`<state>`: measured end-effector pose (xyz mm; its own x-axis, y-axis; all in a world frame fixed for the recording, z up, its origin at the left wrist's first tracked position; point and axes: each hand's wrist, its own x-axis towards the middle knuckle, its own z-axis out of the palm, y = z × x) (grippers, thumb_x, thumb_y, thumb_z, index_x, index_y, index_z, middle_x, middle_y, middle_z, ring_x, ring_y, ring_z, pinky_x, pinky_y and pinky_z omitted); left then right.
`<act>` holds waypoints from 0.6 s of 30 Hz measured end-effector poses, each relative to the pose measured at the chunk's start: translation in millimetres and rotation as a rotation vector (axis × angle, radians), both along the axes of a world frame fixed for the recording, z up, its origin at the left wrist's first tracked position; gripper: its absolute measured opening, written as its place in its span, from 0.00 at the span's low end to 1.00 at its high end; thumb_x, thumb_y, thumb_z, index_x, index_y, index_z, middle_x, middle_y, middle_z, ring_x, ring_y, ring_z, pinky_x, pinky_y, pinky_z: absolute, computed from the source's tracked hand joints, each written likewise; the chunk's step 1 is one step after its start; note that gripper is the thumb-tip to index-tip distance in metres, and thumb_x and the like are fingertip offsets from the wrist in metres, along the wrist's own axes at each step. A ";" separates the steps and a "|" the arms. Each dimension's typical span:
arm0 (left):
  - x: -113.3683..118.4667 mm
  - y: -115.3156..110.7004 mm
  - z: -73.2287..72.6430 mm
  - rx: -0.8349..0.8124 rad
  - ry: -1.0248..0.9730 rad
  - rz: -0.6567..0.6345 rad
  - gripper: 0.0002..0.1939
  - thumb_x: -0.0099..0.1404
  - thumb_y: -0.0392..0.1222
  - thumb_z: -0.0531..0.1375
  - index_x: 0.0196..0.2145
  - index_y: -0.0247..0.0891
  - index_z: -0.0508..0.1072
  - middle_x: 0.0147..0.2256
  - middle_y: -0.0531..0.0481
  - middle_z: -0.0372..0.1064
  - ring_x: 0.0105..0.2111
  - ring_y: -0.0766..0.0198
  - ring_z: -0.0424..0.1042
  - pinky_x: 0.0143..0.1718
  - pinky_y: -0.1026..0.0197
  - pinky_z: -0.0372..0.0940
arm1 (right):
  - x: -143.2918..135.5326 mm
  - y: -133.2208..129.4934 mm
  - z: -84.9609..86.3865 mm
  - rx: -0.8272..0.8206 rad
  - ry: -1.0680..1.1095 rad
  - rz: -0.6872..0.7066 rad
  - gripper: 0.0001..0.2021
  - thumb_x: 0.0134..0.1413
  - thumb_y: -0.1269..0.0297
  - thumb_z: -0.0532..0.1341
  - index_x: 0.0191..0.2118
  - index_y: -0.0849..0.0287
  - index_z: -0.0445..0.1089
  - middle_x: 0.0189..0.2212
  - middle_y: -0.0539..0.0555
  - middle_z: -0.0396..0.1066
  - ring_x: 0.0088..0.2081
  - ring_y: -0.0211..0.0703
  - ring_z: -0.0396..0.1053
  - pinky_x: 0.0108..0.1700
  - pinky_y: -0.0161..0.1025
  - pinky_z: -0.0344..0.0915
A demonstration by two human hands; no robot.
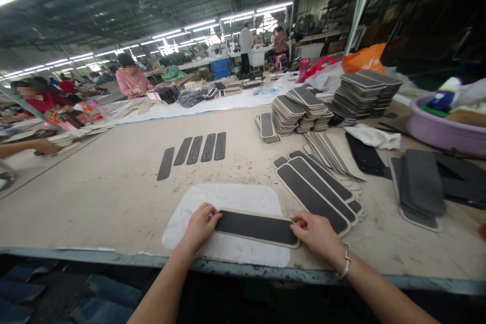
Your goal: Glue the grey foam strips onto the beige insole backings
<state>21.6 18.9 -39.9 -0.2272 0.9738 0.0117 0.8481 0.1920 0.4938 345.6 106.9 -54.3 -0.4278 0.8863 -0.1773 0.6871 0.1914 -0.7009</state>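
The left hand (202, 224) and right hand (316, 233) pinch opposite ends of a long dark panel (256, 228), its pale border and rounded corners plain from here.

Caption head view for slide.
Left hand and right hand hold a dark, beige-edged rectangular panel over a white rounded sheet.

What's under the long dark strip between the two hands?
A white sheet shows around most of the dark strip; its end by the right hand reaches past the sheet, over the tan tabletop. Whatever lies directly beneath the strip is covered, so I can't tell.
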 end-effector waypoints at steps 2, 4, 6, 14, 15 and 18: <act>-0.1 0.5 0.1 0.053 -0.001 -0.045 0.08 0.60 0.43 0.54 0.25 0.40 0.66 0.31 0.51 0.65 0.31 0.64 0.65 0.33 0.62 0.59 | 0.0 0.4 -0.4 0.013 0.000 0.006 0.09 0.46 0.64 0.56 0.33 0.58 0.72 0.24 0.49 0.73 0.28 0.41 0.70 0.32 0.35 0.61; -0.8 1.9 -0.7 0.066 -0.006 -0.071 0.08 0.60 0.43 0.54 0.25 0.40 0.66 0.31 0.51 0.65 0.31 0.65 0.65 0.33 0.63 0.59 | -0.1 0.7 -1.4 0.027 0.002 0.012 0.09 0.46 0.64 0.56 0.33 0.58 0.72 0.24 0.49 0.73 0.28 0.41 0.70 0.33 0.35 0.61; -1.4 4.2 -2.4 0.069 0.005 -0.074 0.08 0.60 0.42 0.54 0.24 0.40 0.65 0.30 0.52 0.65 0.30 0.65 0.66 0.33 0.63 0.59 | 0.0 0.5 -2.9 0.035 0.007 0.016 0.10 0.46 0.64 0.56 0.33 0.58 0.72 0.24 0.49 0.73 0.28 0.41 0.70 0.33 0.35 0.61; -1.2 12.3 -6.9 0.016 0.044 -0.017 0.09 0.58 0.41 0.55 0.21 0.39 0.63 0.27 0.52 0.63 0.30 0.64 0.65 0.33 0.62 0.58 | -0.7 -1.9 -3.6 0.032 0.027 -0.024 0.10 0.46 0.64 0.55 0.33 0.58 0.72 0.24 0.49 0.73 0.28 0.41 0.71 0.34 0.35 0.62; -1.3 12.1 -6.1 -0.004 0.037 -0.013 0.09 0.58 0.41 0.55 0.21 0.39 0.63 0.27 0.52 0.63 0.30 0.64 0.64 0.33 0.62 0.58 | -1.0 -1.8 -3.4 0.032 0.025 -0.025 0.10 0.46 0.65 0.55 0.33 0.58 0.72 0.24 0.49 0.73 0.28 0.41 0.71 0.34 0.35 0.62; -1.8 11.0 -3.1 -0.049 0.028 0.009 0.09 0.57 0.41 0.55 0.20 0.39 0.63 0.26 0.52 0.63 0.29 0.64 0.64 0.33 0.62 0.58 | -1.3 -1.1 -2.9 0.028 0.021 -0.026 0.10 0.45 0.65 0.56 0.33 0.58 0.72 0.24 0.49 0.73 0.28 0.41 0.70 0.34 0.35 0.62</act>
<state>19.9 29.8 -42.9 -0.2363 0.9712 -0.0299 0.8595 0.2233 0.4598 344.3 105.8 -57.2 -0.4076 0.9018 -0.1437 0.6776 0.1932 -0.7096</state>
